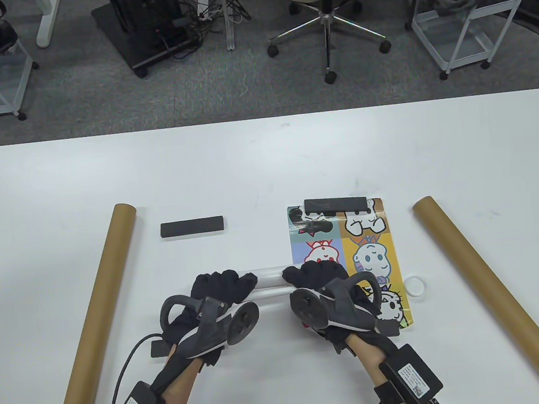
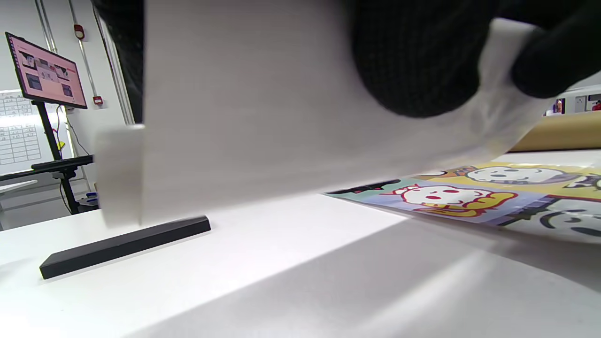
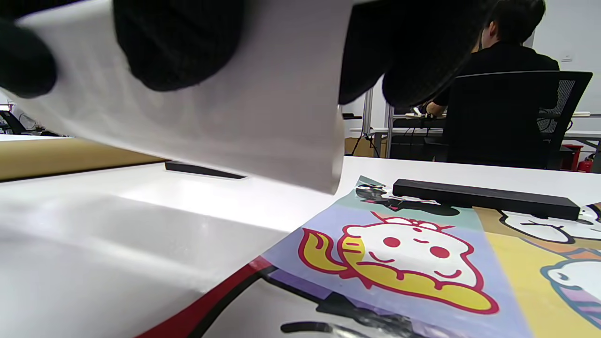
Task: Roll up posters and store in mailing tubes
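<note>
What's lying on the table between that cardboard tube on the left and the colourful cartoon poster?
In the table view, between the left tube and the flat poster lie a loose black bar and the rolled white poster gripped by both hands.

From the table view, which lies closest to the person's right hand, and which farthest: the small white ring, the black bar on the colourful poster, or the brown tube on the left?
Measured from the right hand:
1. White ring, just to its right.
2. Black bar, beyond it, on the colourful poster's far edge.
3. Left brown tube, across the table past the other hand.
</note>
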